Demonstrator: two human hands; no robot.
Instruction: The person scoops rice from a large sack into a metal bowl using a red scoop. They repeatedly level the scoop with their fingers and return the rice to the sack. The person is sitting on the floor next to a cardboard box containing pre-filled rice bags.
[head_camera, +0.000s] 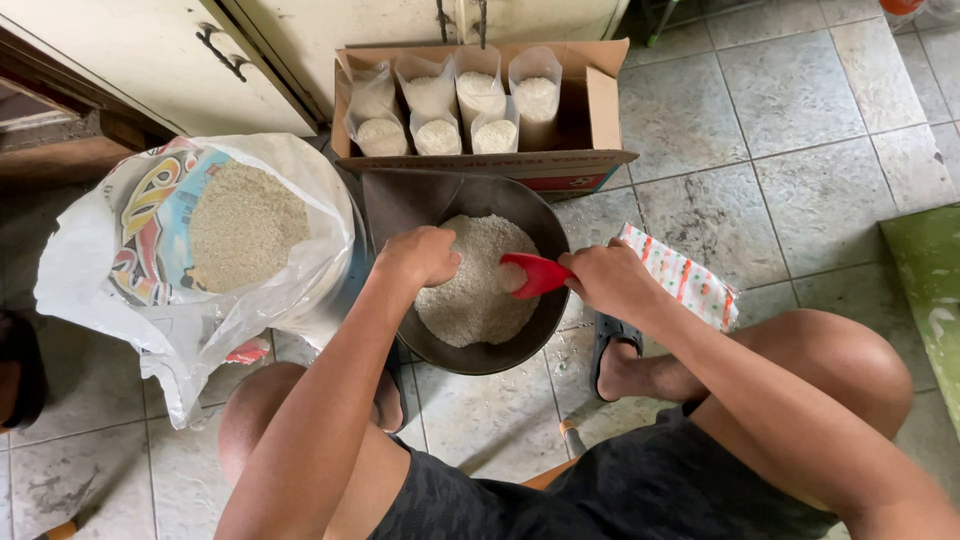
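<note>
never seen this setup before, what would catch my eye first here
The dark round basin of white rice at centre draws the eye first: the right hand holds a red scoop over the grains, and the left hand holds what looks like a clear bag, hard to make out, at the rice. To the left gapes a big open rice sack, and behind the basin a cardboard box holds filled clear bags of rice.

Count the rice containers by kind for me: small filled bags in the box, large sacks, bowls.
Small filled bags in the cardboard box: 7
Large open sack: 1
Dark bowl: 1
Total: 9
</note>
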